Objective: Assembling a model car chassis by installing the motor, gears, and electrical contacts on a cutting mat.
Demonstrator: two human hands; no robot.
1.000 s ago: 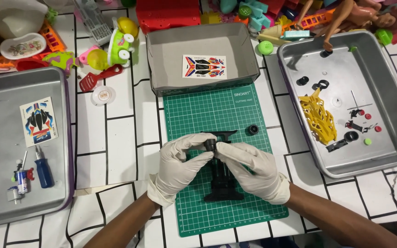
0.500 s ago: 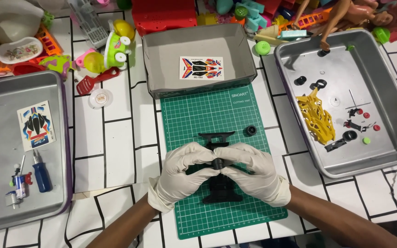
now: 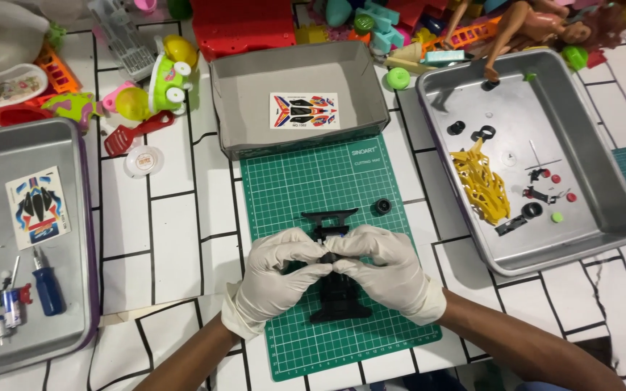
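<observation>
A black toy car chassis (image 3: 340, 297) lies lengthwise on the green cutting mat (image 3: 313, 181). Both of my hands wear white gloves and meet over its middle. My left hand (image 3: 278, 279) grips the chassis from the left, fingers curled on it. My right hand (image 3: 389, 271) grips it from the right, fingertips pinching at the centre. The chassis's front bumper (image 3: 330, 215) sticks out beyond my fingers; its rear end shows below my hands. A small black wheel (image 3: 382, 206) sits on the mat just beyond my right hand.
A grey cardboard box (image 3: 371, 80) with a sticker sheet stands behind the mat. The right metal tray (image 3: 603, 145) holds a yellow car body (image 3: 485, 182) and small parts. The left metal tray (image 3: 74, 217) holds a sticker sheet, a blue screwdriver (image 3: 46, 286) and a small motor. Colourful toys crowd the far edge.
My hands have closed in tighter over the chassis's middle, fingertips now touching. The chassis has stayed on the mat.
</observation>
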